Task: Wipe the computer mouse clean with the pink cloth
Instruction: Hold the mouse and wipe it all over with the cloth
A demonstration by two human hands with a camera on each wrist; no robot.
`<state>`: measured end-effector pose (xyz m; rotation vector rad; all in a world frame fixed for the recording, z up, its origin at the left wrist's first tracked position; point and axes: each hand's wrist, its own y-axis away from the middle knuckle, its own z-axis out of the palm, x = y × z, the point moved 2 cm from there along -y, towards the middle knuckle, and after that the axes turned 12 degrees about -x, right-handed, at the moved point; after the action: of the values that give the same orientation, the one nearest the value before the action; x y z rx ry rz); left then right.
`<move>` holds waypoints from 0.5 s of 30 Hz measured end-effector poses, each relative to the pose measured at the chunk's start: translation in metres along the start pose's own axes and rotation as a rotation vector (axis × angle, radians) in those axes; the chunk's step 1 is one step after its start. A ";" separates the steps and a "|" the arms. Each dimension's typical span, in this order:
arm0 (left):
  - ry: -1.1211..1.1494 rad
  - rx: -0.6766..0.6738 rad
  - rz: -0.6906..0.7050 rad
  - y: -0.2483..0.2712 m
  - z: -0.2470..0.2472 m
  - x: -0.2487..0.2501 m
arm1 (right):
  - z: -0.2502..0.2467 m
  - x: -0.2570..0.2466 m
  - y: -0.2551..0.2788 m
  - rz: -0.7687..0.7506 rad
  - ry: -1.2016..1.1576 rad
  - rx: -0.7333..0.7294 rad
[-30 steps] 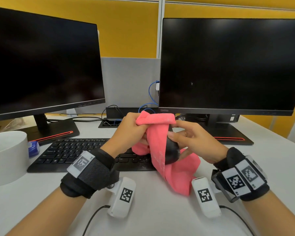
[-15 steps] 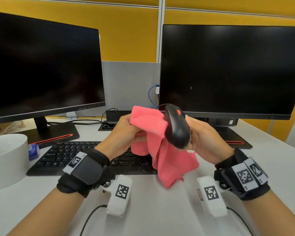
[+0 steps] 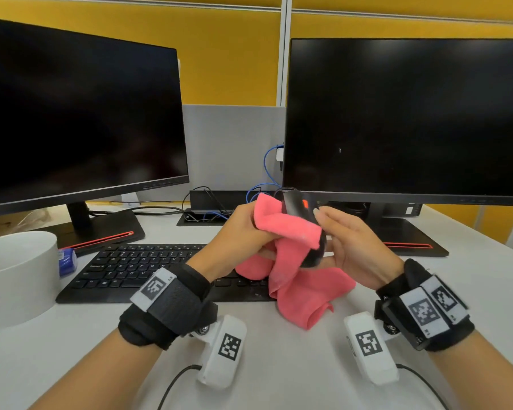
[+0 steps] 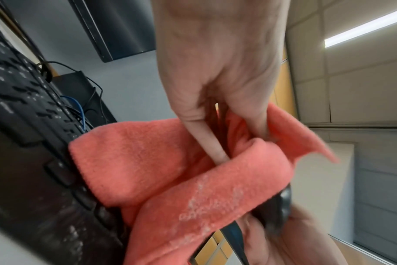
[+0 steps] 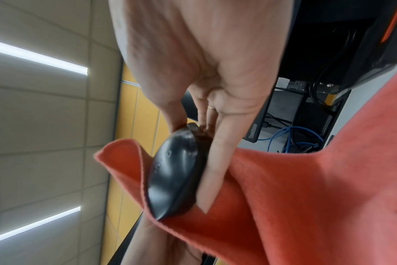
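Observation:
A black computer mouse (image 3: 296,206) with a red scroll wheel is held upright in the air above the desk, between both hands. My right hand (image 3: 350,241) grips it by its sides; in the right wrist view the thumb and fingers clamp the mouse (image 5: 175,172). My left hand (image 3: 243,232) grips the pink cloth (image 3: 290,229) and presses a fold of it across the mouse's lower back. The rest of the cloth hangs down to the desk. In the left wrist view the cloth (image 4: 170,172) wraps round my fingers, with the mouse (image 4: 277,211) peeking out beneath.
A black keyboard (image 3: 137,270) lies just behind the hands. Two dark monitors (image 3: 72,113) (image 3: 406,119) stand at the back on black stands, with cables between them. A white round container (image 3: 15,276) and a small blue object (image 3: 67,261) sit at the left.
The mouse was lifted and turned upright, its wheel now facing me. The cloth fold has slid from beside the mouse over its lower back. Both hands moved slightly.

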<state>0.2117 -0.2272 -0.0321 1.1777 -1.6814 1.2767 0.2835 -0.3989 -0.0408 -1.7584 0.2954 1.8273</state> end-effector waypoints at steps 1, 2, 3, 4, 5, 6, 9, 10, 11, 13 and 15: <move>0.014 0.021 -0.015 0.000 -0.001 -0.001 | 0.002 0.000 0.000 0.007 0.008 -0.013; 0.031 0.041 -0.027 0.000 -0.003 -0.001 | 0.003 0.000 0.000 0.016 0.022 -0.022; 0.045 0.055 -0.042 -0.001 -0.003 -0.001 | 0.004 0.000 0.000 0.027 0.037 -0.026; 0.054 0.064 -0.057 -0.001 -0.004 -0.001 | 0.005 -0.001 0.001 0.037 0.049 -0.029; 0.062 0.071 -0.075 -0.002 -0.004 0.000 | 0.005 -0.001 0.000 0.047 0.054 -0.031; 0.077 0.073 -0.085 -0.002 -0.005 0.000 | 0.006 -0.001 0.000 0.055 0.054 -0.035; 0.101 0.023 -0.110 -0.001 -0.006 0.000 | 0.006 0.000 0.000 0.056 0.042 -0.021; 0.099 -0.017 -0.109 -0.001 -0.006 -0.001 | 0.006 0.000 0.000 0.049 0.032 -0.006; 0.096 -0.063 -0.110 0.000 -0.005 -0.001 | 0.005 -0.001 0.000 0.041 0.022 0.009; 0.044 -0.113 -0.096 -0.002 -0.005 -0.005 | 0.003 -0.002 0.001 0.029 0.000 0.045; -0.010 -0.122 -0.076 -0.001 -0.004 -0.005 | 0.002 -0.002 0.000 0.026 -0.011 0.079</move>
<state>0.2147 -0.2224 -0.0354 1.1655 -1.6804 1.1084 0.2817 -0.3988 -0.0389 -1.6976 0.3827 1.8175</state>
